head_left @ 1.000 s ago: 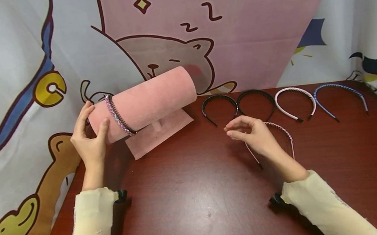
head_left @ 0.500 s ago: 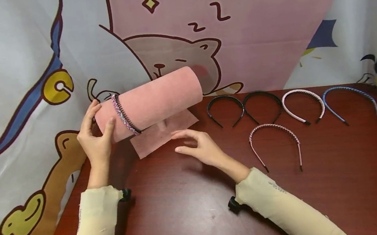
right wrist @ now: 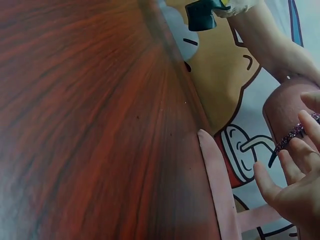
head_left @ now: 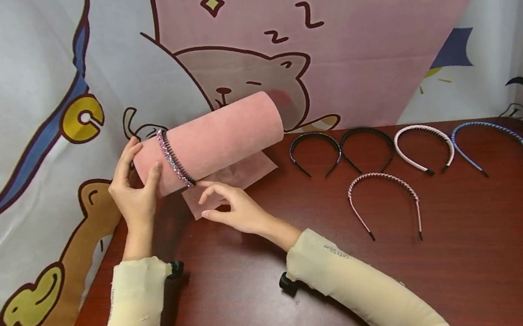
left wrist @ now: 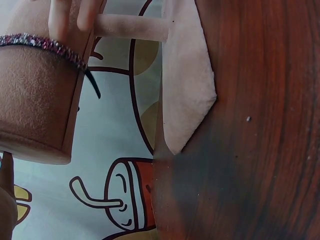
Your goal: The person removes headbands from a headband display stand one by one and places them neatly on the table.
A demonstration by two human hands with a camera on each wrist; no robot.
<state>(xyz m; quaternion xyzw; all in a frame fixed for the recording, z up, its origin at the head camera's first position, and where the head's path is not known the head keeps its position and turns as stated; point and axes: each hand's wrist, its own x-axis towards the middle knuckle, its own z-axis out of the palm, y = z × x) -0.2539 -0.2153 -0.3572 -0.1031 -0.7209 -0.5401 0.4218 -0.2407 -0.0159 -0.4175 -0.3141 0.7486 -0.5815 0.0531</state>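
Observation:
A pink padded roll stand [head_left: 228, 129] leans with its left end toward me, its flat base [head_left: 255, 170] on the table beneath. Around the roll near that end sits a glittery headband [head_left: 173, 159] with black teeth. My left hand [head_left: 136, 201] grips the roll's left end, thumb in front and fingers at the end face. The right hand [head_left: 237, 208] is at the headband's lower end, index fingertip touching or nearly touching it, thumb apart. In the left wrist view, right-hand fingers [left wrist: 59, 20] lie against the roll beside the glittery band. Spread fingers show in the right wrist view.
Along the back right lie two black headbands, one dark-trimmed [head_left: 314, 135] and one plain [head_left: 365, 129], a white-pink headband [head_left: 419, 128] and a blue headband [head_left: 489, 125]. A thin pink headband [head_left: 381, 174] lies in front of them. A printed cloth [head_left: 347, 24] hangs behind the table.
My right hand has moved left from over the thin pink headband to the glittery one on the roll. The left hand keeps its hold; the view has shifted slightly.

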